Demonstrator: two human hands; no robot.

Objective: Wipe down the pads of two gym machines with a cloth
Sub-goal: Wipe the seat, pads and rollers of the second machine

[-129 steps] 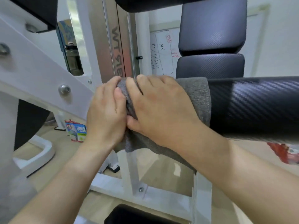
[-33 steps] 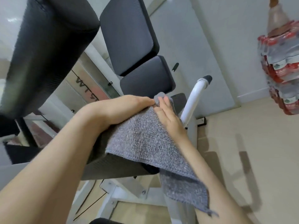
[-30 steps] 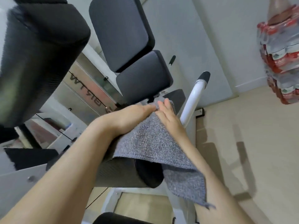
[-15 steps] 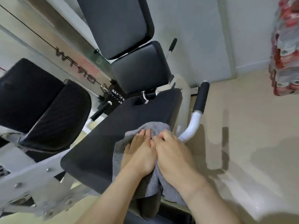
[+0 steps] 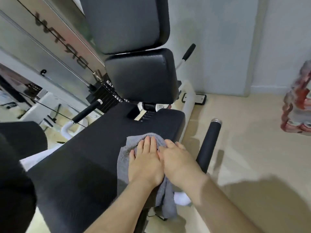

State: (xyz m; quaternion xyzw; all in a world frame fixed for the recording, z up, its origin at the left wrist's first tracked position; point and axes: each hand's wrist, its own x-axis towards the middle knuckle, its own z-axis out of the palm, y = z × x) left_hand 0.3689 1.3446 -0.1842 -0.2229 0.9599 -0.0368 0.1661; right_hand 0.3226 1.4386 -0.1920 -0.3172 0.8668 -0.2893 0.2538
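Note:
A grey terry cloth (image 5: pixel 123 154) lies on the right part of the black seat pad (image 5: pixel 94 148) of a gym machine, its lower end hanging over the pad's near edge. My left hand (image 5: pixel 146 161) and my right hand (image 5: pixel 178 159) press flat on the cloth side by side, fingers pointing away from me. Behind the seat stand the lower back pad (image 5: pixel 141 74) and the upper back pad (image 5: pixel 124 22), both black.
A black grip handle (image 5: pixel 209 143) stands just right of my right hand; another handle (image 5: pixel 87 111) sits left of the seat. A black roller pad (image 5: pixel 20 140) is at the left edge. Cables and the weight stack lie left. Packs of bottles (image 5: pixel 297 105) stand on the floor at right.
Both hands moved with the cloth from the roller pad down onto the seat pad. In the last half second they slid the cloth a little farther along the seat, towards the back pad.

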